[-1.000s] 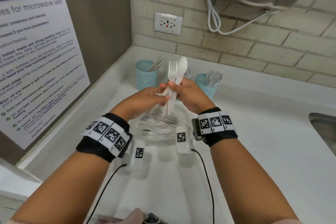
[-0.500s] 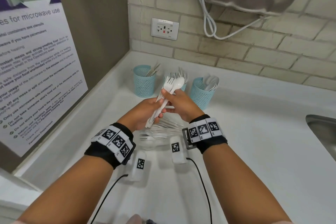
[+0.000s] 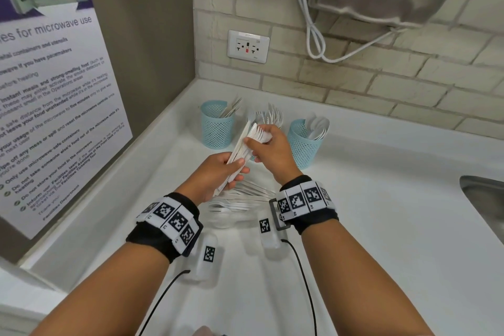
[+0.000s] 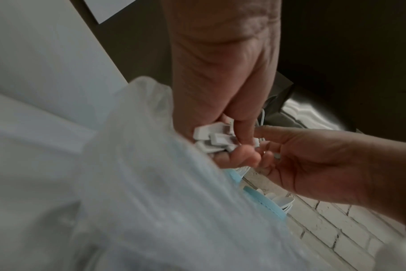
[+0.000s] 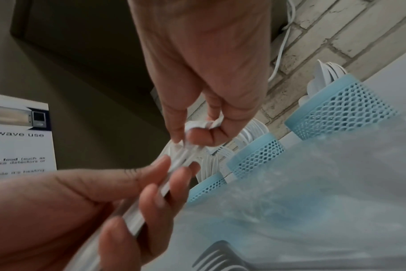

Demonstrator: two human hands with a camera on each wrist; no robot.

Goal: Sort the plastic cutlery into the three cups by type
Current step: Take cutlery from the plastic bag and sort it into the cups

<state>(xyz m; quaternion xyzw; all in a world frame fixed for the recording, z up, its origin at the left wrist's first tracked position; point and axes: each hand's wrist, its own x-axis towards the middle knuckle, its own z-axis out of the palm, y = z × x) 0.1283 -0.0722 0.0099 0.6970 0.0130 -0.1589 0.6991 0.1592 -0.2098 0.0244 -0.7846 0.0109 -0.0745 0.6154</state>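
Observation:
My left hand [image 3: 237, 169] grips the handle ends of a tilted bundle of white plastic cutlery [image 3: 240, 150]. My right hand [image 3: 252, 142] pinches the heads at the bundle's top, where fork tines [image 3: 261, 132] show. The right wrist view shows that pinch [image 5: 204, 126], and the left hand [image 5: 139, 201] curled round the handles. Three blue mesh cups stand behind the hands. The left cup [image 3: 216, 124] holds knives. The middle cup [image 5: 257, 154] holds forks [image 3: 274, 114] and is mostly hidden in the head view. The right cup [image 3: 304, 144] holds spoons.
A clear plastic container [image 3: 231, 222] with several loose white pieces lies on the white counter under my wrists. A steel sink [image 3: 482, 199] is at the right edge. The poster wall [image 3: 54, 117] closes the left side; a socket [image 3: 248, 46] and a looped cable [image 3: 316, 35] are on the brick wall.
The bundle has gone from upright to tilted towards the left cup and sits lower. My right hand has moved up from the handles to the heads.

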